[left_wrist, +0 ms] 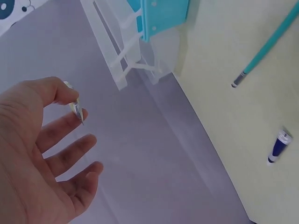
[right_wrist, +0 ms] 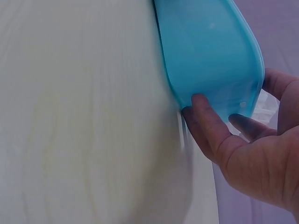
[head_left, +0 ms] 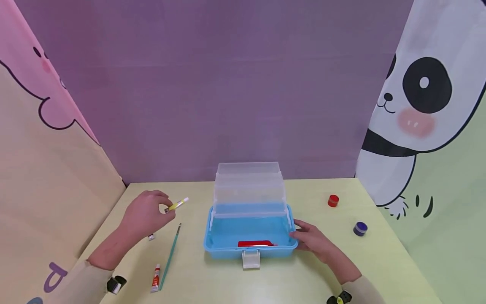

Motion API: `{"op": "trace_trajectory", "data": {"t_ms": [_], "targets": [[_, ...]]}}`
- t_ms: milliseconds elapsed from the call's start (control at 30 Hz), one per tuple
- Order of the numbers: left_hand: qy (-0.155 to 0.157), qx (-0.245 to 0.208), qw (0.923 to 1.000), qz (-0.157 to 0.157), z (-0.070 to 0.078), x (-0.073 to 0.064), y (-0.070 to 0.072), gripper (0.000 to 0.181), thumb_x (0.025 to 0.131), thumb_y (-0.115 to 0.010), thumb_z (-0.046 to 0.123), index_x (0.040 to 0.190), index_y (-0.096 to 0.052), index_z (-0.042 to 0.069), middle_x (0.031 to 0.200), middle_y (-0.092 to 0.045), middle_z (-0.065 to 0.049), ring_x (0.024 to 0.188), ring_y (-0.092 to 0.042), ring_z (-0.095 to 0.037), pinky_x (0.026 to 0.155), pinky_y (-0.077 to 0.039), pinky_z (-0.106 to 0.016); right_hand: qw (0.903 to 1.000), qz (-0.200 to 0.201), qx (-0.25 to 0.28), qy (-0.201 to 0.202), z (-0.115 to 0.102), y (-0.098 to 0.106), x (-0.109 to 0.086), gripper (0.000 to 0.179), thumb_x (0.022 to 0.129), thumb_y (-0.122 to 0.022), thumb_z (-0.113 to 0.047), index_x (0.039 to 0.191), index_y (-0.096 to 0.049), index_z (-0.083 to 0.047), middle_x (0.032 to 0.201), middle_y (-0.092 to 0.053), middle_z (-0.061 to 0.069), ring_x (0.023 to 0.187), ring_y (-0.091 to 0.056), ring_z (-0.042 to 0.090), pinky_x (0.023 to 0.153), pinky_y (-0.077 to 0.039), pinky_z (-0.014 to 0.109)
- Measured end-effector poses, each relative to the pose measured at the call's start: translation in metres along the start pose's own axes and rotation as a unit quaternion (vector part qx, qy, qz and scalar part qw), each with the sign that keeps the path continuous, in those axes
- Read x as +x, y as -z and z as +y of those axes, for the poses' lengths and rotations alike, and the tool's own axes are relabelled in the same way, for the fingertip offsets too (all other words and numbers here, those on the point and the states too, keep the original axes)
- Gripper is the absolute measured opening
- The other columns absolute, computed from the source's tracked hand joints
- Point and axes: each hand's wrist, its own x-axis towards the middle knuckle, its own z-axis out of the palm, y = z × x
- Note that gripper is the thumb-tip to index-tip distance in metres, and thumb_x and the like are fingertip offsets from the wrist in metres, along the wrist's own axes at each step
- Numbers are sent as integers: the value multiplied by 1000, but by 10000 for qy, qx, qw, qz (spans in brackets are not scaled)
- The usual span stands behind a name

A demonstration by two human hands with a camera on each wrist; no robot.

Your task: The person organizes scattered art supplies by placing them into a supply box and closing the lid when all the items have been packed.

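Observation:
My left hand (head_left: 146,213) pinches a small yellow paint tube (head_left: 177,204) with a white cap between thumb and index finger, raised over the left side of the table. In the left wrist view the tube (left_wrist: 76,109) shows its flat end, and the other fingers are spread. A blue plastic box (head_left: 224,254) stands at the middle with its clear lid (head_left: 248,183) swung up. Inside, along the front wall, lies a red paint tube (head_left: 255,243). My right hand (head_left: 313,240) grips the box's right end, thumb over the rim and fingers (right_wrist: 210,121) against the outer wall.
Left of the box lie a teal paintbrush (head_left: 171,255), a red-and-white paint tube (head_left: 155,278) and a dark blue one (left_wrist: 279,147). A red jar (head_left: 333,200) and a dark blue jar (head_left: 360,229) stand on the right. A purple wall (head_left: 247,84) rises behind the table.

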Motion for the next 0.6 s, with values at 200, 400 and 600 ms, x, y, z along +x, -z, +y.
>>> {"op": "trace_trajectory", "data": {"t_ms": [200,400,600], "targets": [[-596,141,9979,203,8,22,-12,8,76,-71,17,79,-77,13,105,-68,-14,112,-49,-40,79,-51,-52,9999,-79,46,44,0,-4,6,67,92,-65,-18,148,-33,3,130,-52,26,104,-63,38,86,-53,49],[-971,17,9951,188,21,42,-34,4,75,-73,18,72,-74,18,110,-67,-14,111,-50,-40,74,-52,-47,9999,8,50,-141,4,-4,3,68,91,-66,-17,147,-34,3,130,-52,26,103,-63,36,84,-54,49],[-1202,57,9927,27,41,64,-51,4,76,-74,20,71,-74,20,107,-68,-10,113,-51,-38,85,-49,-49,9996,129,65,-223,5,0,2,69,90,-67,-18,148,-34,3,132,-50,27,103,-63,36,84,-54,48]]}}
